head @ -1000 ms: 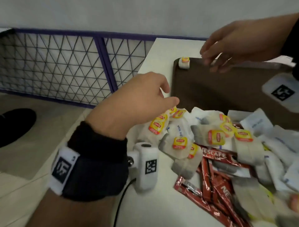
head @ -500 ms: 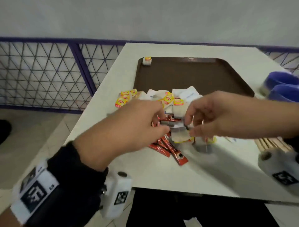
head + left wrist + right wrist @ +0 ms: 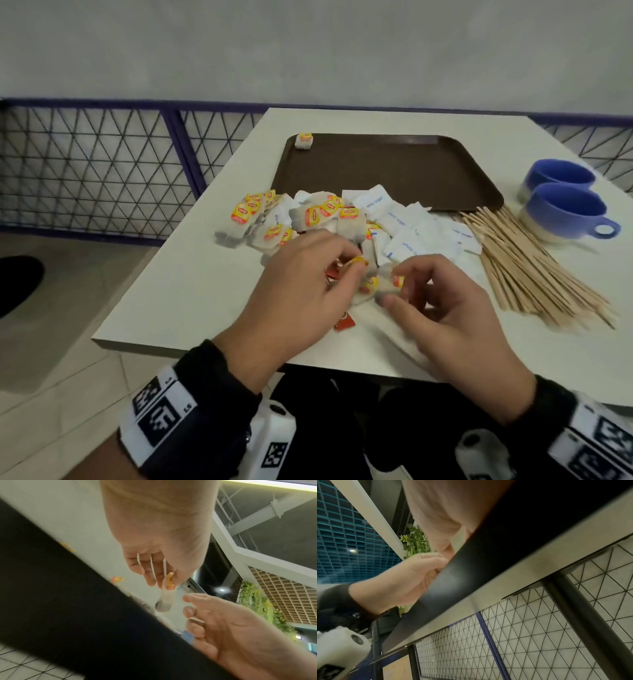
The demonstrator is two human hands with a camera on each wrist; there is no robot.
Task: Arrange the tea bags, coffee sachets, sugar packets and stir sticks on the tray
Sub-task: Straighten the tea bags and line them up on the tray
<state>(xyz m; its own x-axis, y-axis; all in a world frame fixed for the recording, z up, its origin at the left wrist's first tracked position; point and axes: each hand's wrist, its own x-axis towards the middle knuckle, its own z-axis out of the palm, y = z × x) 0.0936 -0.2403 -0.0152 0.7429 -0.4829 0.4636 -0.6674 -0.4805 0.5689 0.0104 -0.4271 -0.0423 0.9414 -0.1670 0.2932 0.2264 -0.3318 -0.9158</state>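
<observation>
Tea bag (image 3: 167, 595) in left hand (image 3: 301, 284) (fingertip pinch)

Left hand (image 3: 301, 291) and right hand (image 3: 448, 308) meet fingertip to fingertip, each grip pinched, wrists low.

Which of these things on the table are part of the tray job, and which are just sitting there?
Job: tray, tea bags, sugar packets, coffee sachets, stir sticks.
Lying about: two blue mugs.
</observation>
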